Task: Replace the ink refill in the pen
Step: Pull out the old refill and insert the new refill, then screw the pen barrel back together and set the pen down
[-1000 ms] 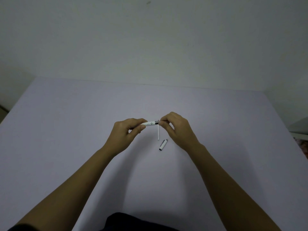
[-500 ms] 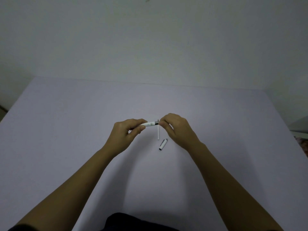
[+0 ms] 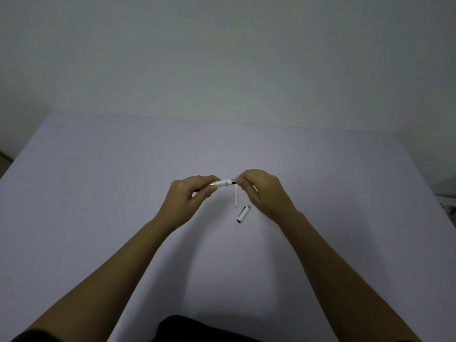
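Above the table, mid-frame: both hands pinched on the pen barrel.
Left hand clamps barrel's left end; right hand fingertips close on its dark right end. Thin white refill lies just beneath; cap rests beside it, near the right wrist.

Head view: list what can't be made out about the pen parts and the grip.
- Pen barrel: its left end is hidden inside the left hand; the print is too small to read.
- Pen's front end: covered by the right hand fingers.
- Refill: its top is hidden behind the barrel.
- Cap: details too small to make out.
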Available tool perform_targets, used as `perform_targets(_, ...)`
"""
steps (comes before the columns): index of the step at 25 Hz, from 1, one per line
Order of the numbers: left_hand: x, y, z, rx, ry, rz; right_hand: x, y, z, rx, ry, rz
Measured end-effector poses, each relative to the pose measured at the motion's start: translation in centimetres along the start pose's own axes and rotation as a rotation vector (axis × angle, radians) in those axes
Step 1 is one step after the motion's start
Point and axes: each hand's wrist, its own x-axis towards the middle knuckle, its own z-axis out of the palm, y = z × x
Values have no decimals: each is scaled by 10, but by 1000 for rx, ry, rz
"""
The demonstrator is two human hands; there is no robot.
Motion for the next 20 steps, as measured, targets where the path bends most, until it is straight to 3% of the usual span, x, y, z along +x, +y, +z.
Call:
perform_targets(4, 0, -6, 1, -14, 22, -27, 1, 8, 4, 156, -55, 131)
perform_targets(7, 1, -11, 0, -32, 40, -58, -1, 25, 16, 293, 143, 399)
perform_targets(9, 4, -14, 0, -36, 44, -69, -6, 41, 32, 199, 226, 615)
perform_targets(12, 7, -16, -1, -53, 58, -89, -24, 64, 63, 45, 20, 898)
perform_targets(15, 7, -18, -3, -49, 69, -102, -42, 69, 87, 38, -146, 1024)
perform_targets(20, 4, -25, -3, -35, 47, -123, -47, 66, 99, 72, -85, 1132)
